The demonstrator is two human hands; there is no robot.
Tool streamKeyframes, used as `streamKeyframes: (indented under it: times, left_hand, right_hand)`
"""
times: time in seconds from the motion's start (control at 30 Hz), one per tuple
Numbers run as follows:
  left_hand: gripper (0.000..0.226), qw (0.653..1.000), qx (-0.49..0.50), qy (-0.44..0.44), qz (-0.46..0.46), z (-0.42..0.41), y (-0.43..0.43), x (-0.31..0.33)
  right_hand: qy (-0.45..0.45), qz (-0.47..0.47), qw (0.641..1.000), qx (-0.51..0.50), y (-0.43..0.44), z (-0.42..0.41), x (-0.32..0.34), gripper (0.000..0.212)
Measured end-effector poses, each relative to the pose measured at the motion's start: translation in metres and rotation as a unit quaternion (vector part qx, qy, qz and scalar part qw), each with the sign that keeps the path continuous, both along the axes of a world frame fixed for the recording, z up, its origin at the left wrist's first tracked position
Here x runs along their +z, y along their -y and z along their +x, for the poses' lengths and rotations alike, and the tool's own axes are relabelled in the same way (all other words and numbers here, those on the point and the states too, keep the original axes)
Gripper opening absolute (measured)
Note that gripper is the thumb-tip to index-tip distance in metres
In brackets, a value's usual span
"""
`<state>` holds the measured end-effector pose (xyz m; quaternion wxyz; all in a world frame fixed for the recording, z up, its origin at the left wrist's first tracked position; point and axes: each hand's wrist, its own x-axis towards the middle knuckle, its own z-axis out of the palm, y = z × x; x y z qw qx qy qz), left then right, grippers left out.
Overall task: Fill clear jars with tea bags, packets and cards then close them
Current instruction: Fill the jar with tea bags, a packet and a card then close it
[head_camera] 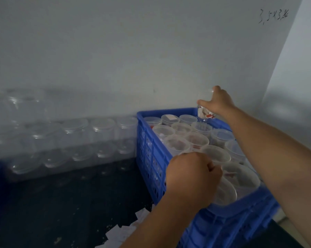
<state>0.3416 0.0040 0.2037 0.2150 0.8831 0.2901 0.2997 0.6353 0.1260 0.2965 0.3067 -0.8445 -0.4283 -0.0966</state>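
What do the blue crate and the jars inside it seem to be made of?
The crate: probably moulded plastic, opaque blue, slightly shiny, with slotted walls. The jars: likely thin clear plastic, glossy; red and white contents show through them.

glossy clear plastic jars (197,140), blue plastic crate (151,158)

We see only our own two arms, bare from frame edge to fingertips; the left forearm (162,219), at 6 o'clock, ends in the left hand (192,178); the right forearm (276,149), at 4 o'clock, ends in the right hand (218,102).
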Motion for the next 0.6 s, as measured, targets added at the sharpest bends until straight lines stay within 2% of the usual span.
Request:
streamKeyframes:
  times: [0.13, 0.23, 0.33, 0.43, 0.5, 0.6]
  left_hand:
    - [0.054, 1.0, -0.006, 0.021, 0.0, 0.0, 0.0, -0.002]
    - [0.056, 0.999, -0.004, 0.038, -0.004, 0.0, 0.001, -0.003]
    - [0.056, 0.999, -0.007, 0.05, -0.006, 0.0, 0.001, -0.004]
    - [0.055, 0.998, -0.006, 0.055, -0.006, 0.0, 0.001, -0.006]
    - [0.057, 0.999, -0.001, 0.053, 0.003, 0.0, 0.001, -0.006]
    - [0.06, 0.998, -0.003, 0.059, 0.008, 0.001, -0.001, -0.005]
  right_hand:
    - [0.045, -0.091, 0.994, 0.031, -0.013, -0.007, 0.003, 0.088]
    - [0.066, -0.127, 0.99, 0.004, -0.022, -0.013, 0.011, 0.082]
    - [0.021, -0.132, 0.99, -0.036, -0.027, -0.01, 0.017, 0.077]
    - [-0.096, -0.216, 0.971, -0.022, -0.028, -0.002, -0.014, 0.068]
    - [-0.11, -0.253, 0.961, -0.011, -0.022, 0.002, -0.043, 0.079]
    - [-0.069, -0.256, 0.964, 0.001, -0.023, 0.007, -0.05, 0.092]
